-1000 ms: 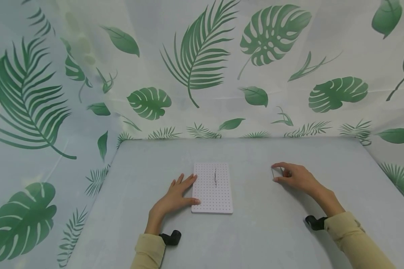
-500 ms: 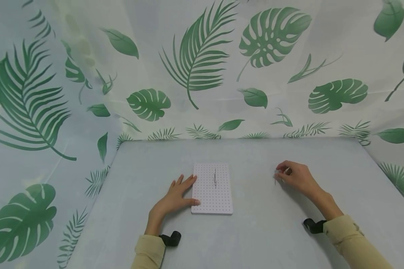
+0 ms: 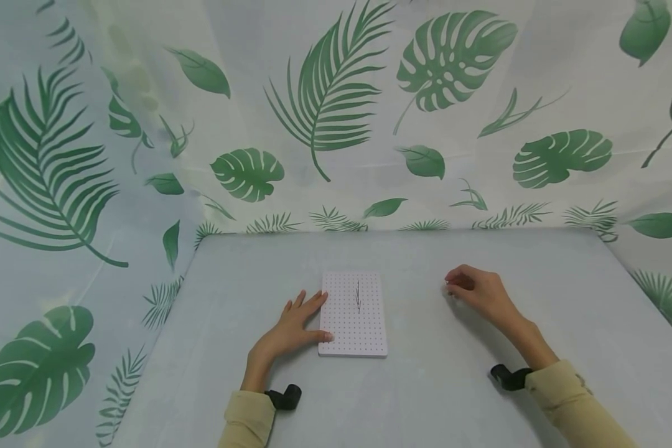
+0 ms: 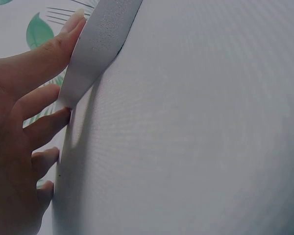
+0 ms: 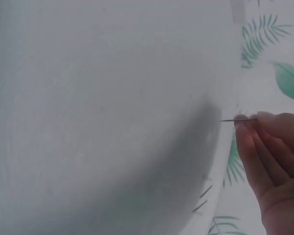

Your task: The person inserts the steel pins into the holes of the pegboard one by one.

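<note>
A white board (image 3: 344, 336) dotted with small holes lies on the table. Several thin dark needle-like pins (image 3: 358, 297) show on its upper half; whether they stand or lie is too small to tell. My left hand (image 3: 287, 330) rests with spread fingers along the board's left side, its thumb on the surface near the lower left. In the left wrist view, the fingertips touch the edge of the board (image 4: 100, 46). To the right of the board, my right hand (image 3: 481, 295) pinches a thin dark needle (image 5: 226, 120) between thumb and fingertips, its sharp end sticking out.
Pale cloth covers the table (image 3: 425, 386). Behind it hangs a leaf-printed curtain (image 3: 369, 186), with another on the left side. In the right wrist view, short thin dark sticks (image 5: 205, 191) show near the lower right. Each wrist wears a black camera (image 3: 512, 377).
My right hand has brought its fingers together from a wider hold at the needle's two ends to a close pinch, and shifted slightly left. My left hand and the board have stayed put.
</note>
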Motion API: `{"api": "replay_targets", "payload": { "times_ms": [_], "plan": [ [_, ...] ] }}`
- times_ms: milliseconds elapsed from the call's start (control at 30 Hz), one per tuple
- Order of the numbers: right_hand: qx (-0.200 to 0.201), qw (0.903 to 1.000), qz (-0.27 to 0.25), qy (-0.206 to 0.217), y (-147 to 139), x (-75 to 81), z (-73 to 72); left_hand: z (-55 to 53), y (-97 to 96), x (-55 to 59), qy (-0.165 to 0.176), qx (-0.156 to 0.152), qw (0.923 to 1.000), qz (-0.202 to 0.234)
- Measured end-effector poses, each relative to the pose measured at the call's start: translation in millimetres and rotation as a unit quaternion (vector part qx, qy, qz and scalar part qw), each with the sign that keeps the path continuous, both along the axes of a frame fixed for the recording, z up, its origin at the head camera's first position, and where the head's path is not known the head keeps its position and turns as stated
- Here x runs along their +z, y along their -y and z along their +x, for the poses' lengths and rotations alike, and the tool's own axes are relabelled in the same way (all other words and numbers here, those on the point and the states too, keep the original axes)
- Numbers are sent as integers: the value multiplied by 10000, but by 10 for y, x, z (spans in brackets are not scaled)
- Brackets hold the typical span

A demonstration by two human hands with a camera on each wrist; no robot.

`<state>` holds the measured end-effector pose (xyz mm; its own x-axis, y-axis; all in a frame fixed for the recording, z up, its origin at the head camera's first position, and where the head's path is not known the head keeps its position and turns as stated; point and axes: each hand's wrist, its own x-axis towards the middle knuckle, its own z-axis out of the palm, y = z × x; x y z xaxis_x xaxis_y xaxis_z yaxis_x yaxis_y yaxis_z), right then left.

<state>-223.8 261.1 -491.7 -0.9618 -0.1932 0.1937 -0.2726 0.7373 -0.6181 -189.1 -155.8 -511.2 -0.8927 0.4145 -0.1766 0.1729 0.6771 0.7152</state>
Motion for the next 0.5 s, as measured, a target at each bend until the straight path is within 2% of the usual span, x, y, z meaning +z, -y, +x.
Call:
{"api": "replay_targets", "payload": {
  "times_ms": [300, 500],
  "plan": [
    [326, 9988, -243, -271, 231, 17, -12, 17, 0, 31, 27, 20, 10000, -17],
    [368, 9982, -419, -230, 419, 38, -33, 2, 3, 26, 52, -24, 10000, -16]
  ]
}}
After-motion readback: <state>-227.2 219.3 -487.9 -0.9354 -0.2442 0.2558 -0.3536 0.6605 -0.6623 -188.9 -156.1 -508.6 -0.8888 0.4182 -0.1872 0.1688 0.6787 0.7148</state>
